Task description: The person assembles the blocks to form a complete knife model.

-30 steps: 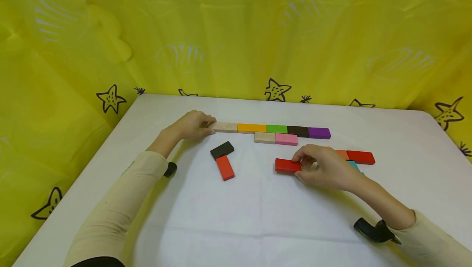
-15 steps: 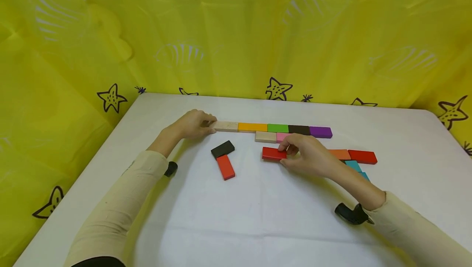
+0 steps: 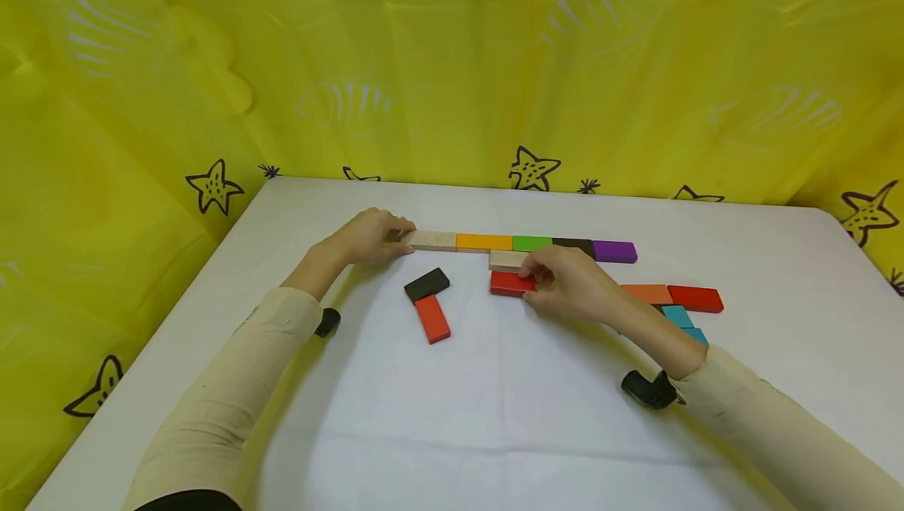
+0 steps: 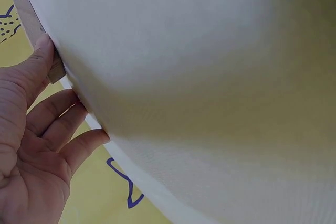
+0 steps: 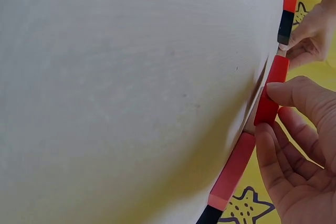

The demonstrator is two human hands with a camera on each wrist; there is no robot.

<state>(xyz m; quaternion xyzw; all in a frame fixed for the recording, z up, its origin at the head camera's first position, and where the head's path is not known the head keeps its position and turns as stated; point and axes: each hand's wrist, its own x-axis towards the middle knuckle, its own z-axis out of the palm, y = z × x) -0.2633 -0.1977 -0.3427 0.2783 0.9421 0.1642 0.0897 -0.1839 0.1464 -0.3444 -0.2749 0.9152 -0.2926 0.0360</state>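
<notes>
My left hand [image 3: 370, 238] holds the left end of a plain wooden block [image 3: 434, 241], thumb on its near side. That block starts a row with a yellow-orange block [image 3: 484, 242], a green one [image 3: 532, 243], a dark brown one [image 3: 574, 245] and a purple one [image 3: 614, 251]. My right hand [image 3: 572, 283] pinches a red block [image 3: 510, 284] by its right end, close in front of a second plain wooden block [image 3: 506, 260]. A pink block [image 5: 233, 169], seen in the right wrist view, is hidden behind the right hand in the head view.
A black block [image 3: 427, 283] and an orange-red block [image 3: 432, 319] lie in front of the row. Right of the right hand lie an orange block [image 3: 646, 294], another red block [image 3: 695, 298] and blue blocks [image 3: 678, 316]. White cloth covers the table [image 3: 438, 409].
My right hand has carried the red block left and away from me, up to the front of the second wooden block. The left hand has stayed at the row's end.
</notes>
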